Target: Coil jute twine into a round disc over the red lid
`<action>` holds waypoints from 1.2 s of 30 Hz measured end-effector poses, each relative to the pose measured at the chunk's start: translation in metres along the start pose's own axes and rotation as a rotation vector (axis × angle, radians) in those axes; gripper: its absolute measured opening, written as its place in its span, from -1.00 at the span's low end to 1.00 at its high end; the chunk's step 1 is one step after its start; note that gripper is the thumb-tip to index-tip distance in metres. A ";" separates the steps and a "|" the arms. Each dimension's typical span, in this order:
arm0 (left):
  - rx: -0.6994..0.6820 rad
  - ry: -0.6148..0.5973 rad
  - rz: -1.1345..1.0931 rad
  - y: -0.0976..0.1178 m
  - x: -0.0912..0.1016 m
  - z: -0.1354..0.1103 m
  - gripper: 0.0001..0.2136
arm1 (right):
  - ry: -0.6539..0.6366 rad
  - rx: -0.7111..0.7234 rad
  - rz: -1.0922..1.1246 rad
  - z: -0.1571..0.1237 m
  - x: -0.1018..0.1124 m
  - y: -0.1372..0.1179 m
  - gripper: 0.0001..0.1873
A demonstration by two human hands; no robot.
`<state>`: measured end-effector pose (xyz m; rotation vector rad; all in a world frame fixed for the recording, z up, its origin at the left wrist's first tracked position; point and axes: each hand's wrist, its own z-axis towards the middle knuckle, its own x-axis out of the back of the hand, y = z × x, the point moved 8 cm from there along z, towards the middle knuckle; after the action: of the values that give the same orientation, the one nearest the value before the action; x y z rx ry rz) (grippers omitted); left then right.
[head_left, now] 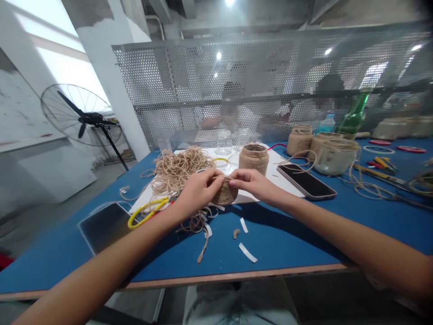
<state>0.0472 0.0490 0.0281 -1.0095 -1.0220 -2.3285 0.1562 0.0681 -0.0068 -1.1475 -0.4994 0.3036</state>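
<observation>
Between my two hands is a round coil of jute twine [226, 193], tilted up just above the table's near middle. My left hand [203, 186] pinches its upper left edge with thumb and fingers. My right hand [249, 183] grips the upper right edge, thumb tip close to the other thumb. What lies behind the coil is hidden. Just beyond stands a twine-wrapped jar [253, 159]. To the left of my hands lies a loose heap of jute twine [181, 166], and scissors with yellow handles [149, 211] rest partly under my left forearm.
On the blue table [287, 243] lie paper strips [248, 253], a black phone [306, 180] and a dark flat panel [106, 228]. Clear jars [223, 141], wrapped jars [300, 140] and a green bottle [355, 113] stand farther back, before a perforated metal screen [189, 81]. A fan [89, 118] stands left.
</observation>
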 end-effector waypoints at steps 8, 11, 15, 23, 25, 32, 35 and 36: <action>-0.257 0.112 0.010 0.023 0.012 -0.002 -0.84 | 0.004 -0.021 0.126 -0.003 0.001 0.000 -0.80; -0.301 0.164 0.103 0.026 0.017 -0.004 -0.86 | 0.018 -0.049 0.165 -0.004 0.001 0.002 -0.81; -0.346 0.138 0.220 0.028 0.015 -0.006 -0.85 | 0.037 -0.090 0.207 -0.005 -0.001 0.003 -0.84; -0.320 0.154 0.277 0.027 0.016 -0.004 -0.91 | 0.058 -0.101 0.211 -0.005 -0.001 0.006 -0.83; -0.319 0.140 0.279 0.027 0.015 -0.003 -0.91 | 0.061 -0.095 0.200 -0.005 0.000 0.007 -0.82; -0.128 0.107 0.150 0.014 0.020 0.003 -0.87 | 0.072 -0.063 0.185 -0.005 -0.001 0.002 -0.83; -0.045 0.059 0.041 0.006 0.018 0.006 -0.83 | 0.080 -0.048 0.194 -0.006 -0.002 0.001 -0.82; -0.041 0.046 0.023 0.006 0.018 0.007 -0.83 | 0.082 -0.045 0.199 -0.006 -0.002 0.001 -0.82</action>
<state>0.0423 0.0490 0.0474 -0.9735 -0.9440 -2.3519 0.1578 0.0630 -0.0096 -1.2506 -0.3219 0.4173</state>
